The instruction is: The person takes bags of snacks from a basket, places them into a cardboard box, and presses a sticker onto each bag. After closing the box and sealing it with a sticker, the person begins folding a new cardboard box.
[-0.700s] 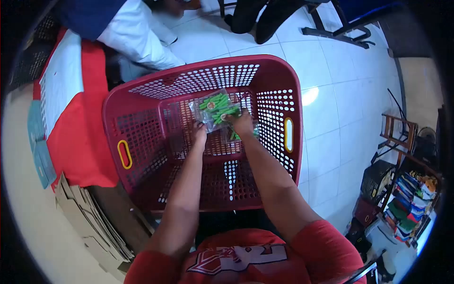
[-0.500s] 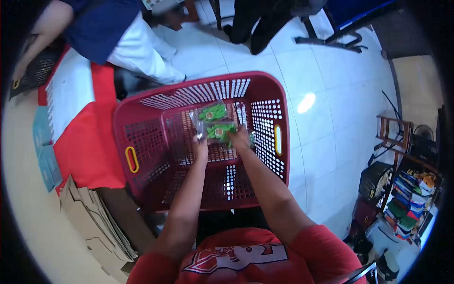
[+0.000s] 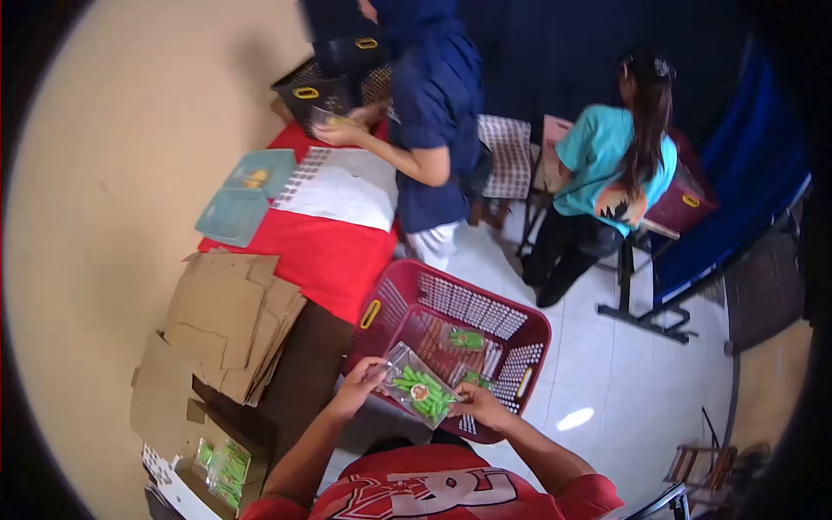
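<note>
A clear bag of green sticks (image 3: 422, 389) with a round label is held up over the near side of the maroon basket (image 3: 539, 364). My left hand (image 3: 364, 384) grips the bag's upper left edge, and my right hand (image 3: 479, 406) grips its lower right edge. Inside the basket lie another green bag (image 3: 466, 339) near the middle and one (image 3: 475, 380) partly hidden behind the held bag.
A cardboard stack (image 3: 230, 325) lies at left, above a box with green bags (image 3: 227, 471). Beyond are a red cloth (image 3: 334, 269), a teal container (image 3: 238, 215), a person in navy (image 3: 433, 121) and a person in turquoise (image 3: 615, 165).
The view has swung up and left, showing more of the table and both people. My hands have lifted a green bag from low inside the basket and hold it above.
</note>
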`<state>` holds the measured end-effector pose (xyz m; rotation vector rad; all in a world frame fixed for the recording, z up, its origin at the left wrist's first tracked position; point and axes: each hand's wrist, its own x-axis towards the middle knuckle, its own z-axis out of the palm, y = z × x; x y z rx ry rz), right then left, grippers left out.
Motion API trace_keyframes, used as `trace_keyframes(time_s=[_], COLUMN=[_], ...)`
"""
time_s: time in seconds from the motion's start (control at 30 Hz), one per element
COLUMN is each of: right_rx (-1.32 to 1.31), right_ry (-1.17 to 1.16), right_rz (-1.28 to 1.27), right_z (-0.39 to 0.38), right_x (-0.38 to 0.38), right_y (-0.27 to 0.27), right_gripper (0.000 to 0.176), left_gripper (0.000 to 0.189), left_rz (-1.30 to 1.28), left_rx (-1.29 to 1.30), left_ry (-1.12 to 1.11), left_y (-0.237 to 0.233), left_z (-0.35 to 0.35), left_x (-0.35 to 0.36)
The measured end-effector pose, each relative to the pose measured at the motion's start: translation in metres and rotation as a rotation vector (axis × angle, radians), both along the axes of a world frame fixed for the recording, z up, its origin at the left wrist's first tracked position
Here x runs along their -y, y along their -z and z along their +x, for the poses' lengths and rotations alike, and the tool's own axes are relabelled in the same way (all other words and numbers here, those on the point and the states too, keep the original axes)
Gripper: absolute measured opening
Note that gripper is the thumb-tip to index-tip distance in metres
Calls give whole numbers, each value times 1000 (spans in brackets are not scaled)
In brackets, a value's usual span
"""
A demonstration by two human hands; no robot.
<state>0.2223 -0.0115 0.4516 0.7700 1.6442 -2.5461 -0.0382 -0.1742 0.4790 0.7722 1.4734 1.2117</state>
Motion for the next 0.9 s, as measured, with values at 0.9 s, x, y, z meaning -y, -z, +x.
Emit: trace_keyframes(time_s=[0.9], right_rx=[-179], right_ry=[-1231], right_rz=[-112], right_z=[-190], right_x=[464], right_y=[-111], right_gripper=[35], left_gripper=[38], left_rz=[156], left_rx=[229], left_ry=[-925], left_y=[-95], left_z=[111], left_x=[518])
